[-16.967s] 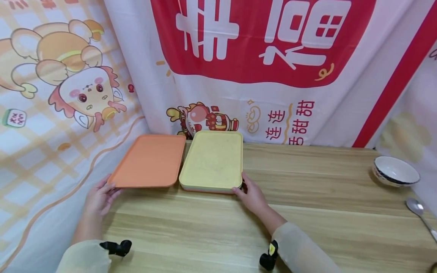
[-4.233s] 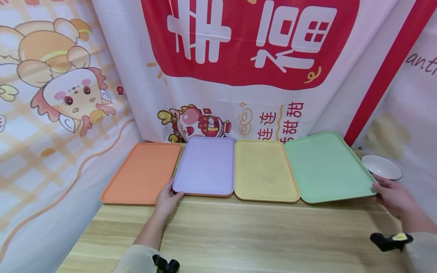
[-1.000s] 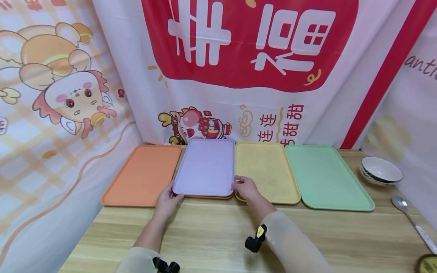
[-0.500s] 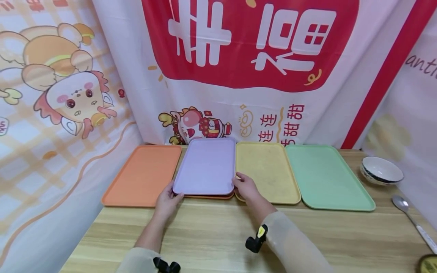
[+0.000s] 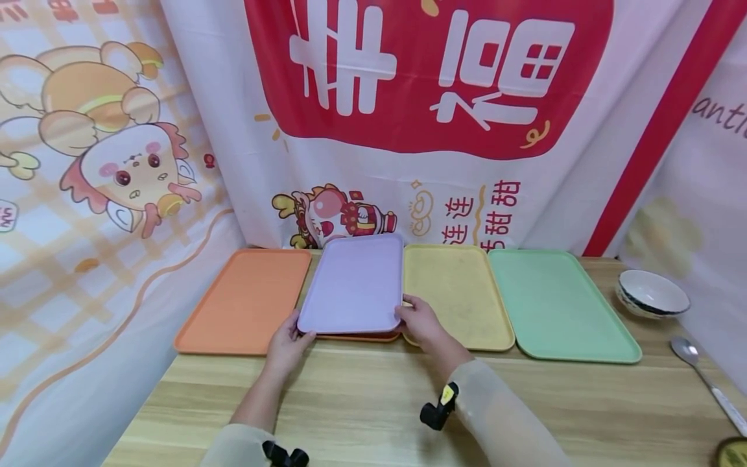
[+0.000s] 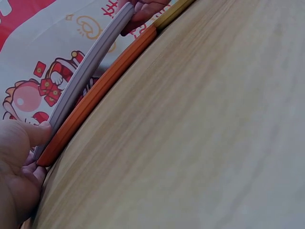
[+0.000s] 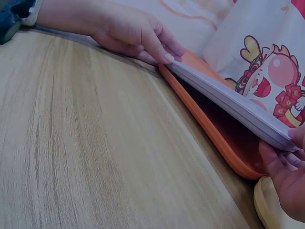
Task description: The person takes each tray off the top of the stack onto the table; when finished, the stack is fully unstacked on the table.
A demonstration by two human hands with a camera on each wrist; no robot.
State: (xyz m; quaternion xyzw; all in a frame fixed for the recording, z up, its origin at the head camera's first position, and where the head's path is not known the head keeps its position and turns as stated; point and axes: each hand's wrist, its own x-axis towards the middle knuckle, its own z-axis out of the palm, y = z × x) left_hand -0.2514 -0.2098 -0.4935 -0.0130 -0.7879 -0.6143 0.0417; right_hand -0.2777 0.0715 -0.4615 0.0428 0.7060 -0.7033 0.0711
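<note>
A purple tray (image 5: 353,285) is tilted, its right side raised above another orange tray (image 7: 209,126). My left hand (image 5: 286,344) pinches its near left corner, thumb over the rim; in the left wrist view the fingers (image 6: 33,174) are by both rims. My right hand (image 5: 423,321) holds the near right corner between thumb and fingers. A dark gap shows between the two trays in the right wrist view. One more orange tray (image 5: 245,301) lies on the left. To the right lie a yellow tray (image 5: 458,295) and a green tray (image 5: 563,305).
A white bowl with a dark-patterned outside (image 5: 652,294) stands at the right, with a spoon (image 5: 709,383) in front of it. Part of a round dark-rimmed thing (image 5: 732,452) shows at the lower right. Printed cloth (image 5: 408,162) hangs behind the wooden table (image 5: 362,402).
The trays, stacked 17 s ago, have been spread in a row. My right hand has left the green tray for the purple one, whose right side has risen from the orange tray beneath.
</note>
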